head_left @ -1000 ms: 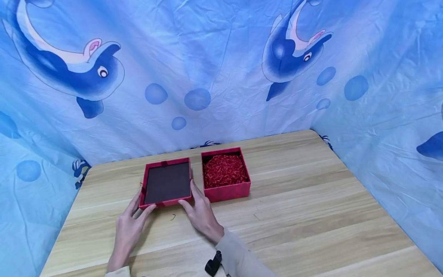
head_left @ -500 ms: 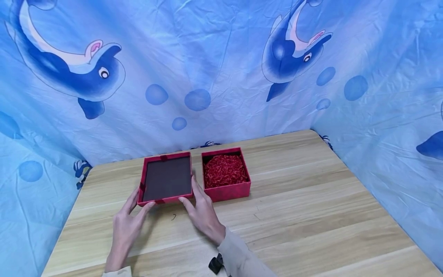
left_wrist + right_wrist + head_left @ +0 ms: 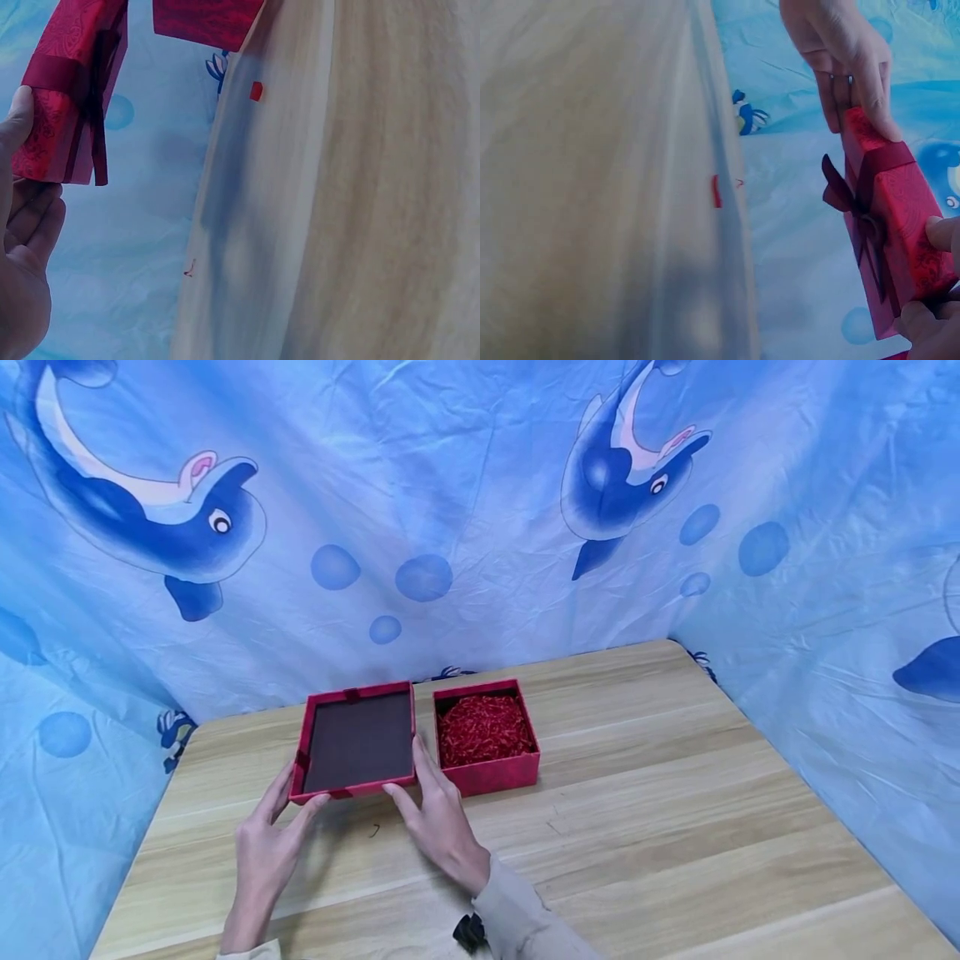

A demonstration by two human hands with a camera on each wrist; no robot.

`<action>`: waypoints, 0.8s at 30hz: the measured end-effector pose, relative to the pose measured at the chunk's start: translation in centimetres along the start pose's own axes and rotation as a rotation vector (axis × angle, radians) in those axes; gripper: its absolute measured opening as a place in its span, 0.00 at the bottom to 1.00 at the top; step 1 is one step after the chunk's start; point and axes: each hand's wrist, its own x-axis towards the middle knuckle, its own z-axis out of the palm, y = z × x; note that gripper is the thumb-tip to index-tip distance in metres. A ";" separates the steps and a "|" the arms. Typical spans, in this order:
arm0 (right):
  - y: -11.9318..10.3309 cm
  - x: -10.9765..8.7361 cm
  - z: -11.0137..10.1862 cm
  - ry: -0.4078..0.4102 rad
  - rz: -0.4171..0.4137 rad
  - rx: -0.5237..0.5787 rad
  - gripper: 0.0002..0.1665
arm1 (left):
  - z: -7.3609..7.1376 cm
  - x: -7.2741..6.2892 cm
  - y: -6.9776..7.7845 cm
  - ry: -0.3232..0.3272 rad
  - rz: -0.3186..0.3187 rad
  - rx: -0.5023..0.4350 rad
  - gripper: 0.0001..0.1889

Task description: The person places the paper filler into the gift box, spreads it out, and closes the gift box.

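Both hands hold a red box lid (image 3: pixel 360 739) at its near corners, its dark inside facing up. My left hand (image 3: pixel 266 852) has its thumb on the near edge and its fingers along the left side. My right hand (image 3: pixel 438 827) grips the near right corner in the same manner. A dark red ribbon (image 3: pixel 56 73) wraps the lid, and a bow (image 3: pixel 866 225) hangs from its outer face. The wrist views show the lid raised above the table. Right of it stands the open red box (image 3: pixel 495 774), filled with red shredded paper (image 3: pixel 487 727).
The wooden table (image 3: pixel 675 793) ends at a blue curtain (image 3: pixel 465 485) printed with dolphins, behind and at both sides. Small red paper scraps (image 3: pixel 716 191) and a thin dark strand (image 3: pixel 374 830) lie on the wood near the hands.
Both hands have lifted the lid and shifted it slightly left and away, tilting its inside more toward the head camera. The box stays in place.
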 end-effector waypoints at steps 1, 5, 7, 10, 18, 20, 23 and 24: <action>-0.1 0.0 -0.2 -0.002 -0.006 -0.003 0.43 | 0.0 0.0 0.1 0.003 0.003 -0.009 0.39; -0.2 0.2 -1.2 -0.017 -0.027 -0.034 0.43 | 0.5 0.0 0.5 0.014 0.033 -0.033 0.39; 0.0 0.4 -1.8 -0.028 -0.036 -0.057 0.43 | 0.9 0.0 0.7 0.018 0.054 -0.059 0.39; 0.4 0.5 -2.8 -0.045 -0.035 -0.074 0.43 | 1.7 0.0 1.2 0.029 0.067 -0.088 0.39; 2.0 0.6 -5.9 -0.056 -0.012 -0.070 0.43 | 4.4 -0.2 2.9 0.023 0.121 -0.152 0.41; 2.5 0.7 -6.7 -0.047 -0.018 -0.075 0.44 | 5.2 -0.3 3.4 0.033 0.139 -0.162 0.41; 3.2 0.7 -7.8 -0.024 -0.048 -0.090 0.44 | 6.3 -0.5 4.2 0.045 0.154 -0.183 0.40; 3.4 0.8 -8.2 -0.016 -0.058 -0.094 0.44 | 6.6 -0.6 4.5 0.045 0.154 -0.188 0.40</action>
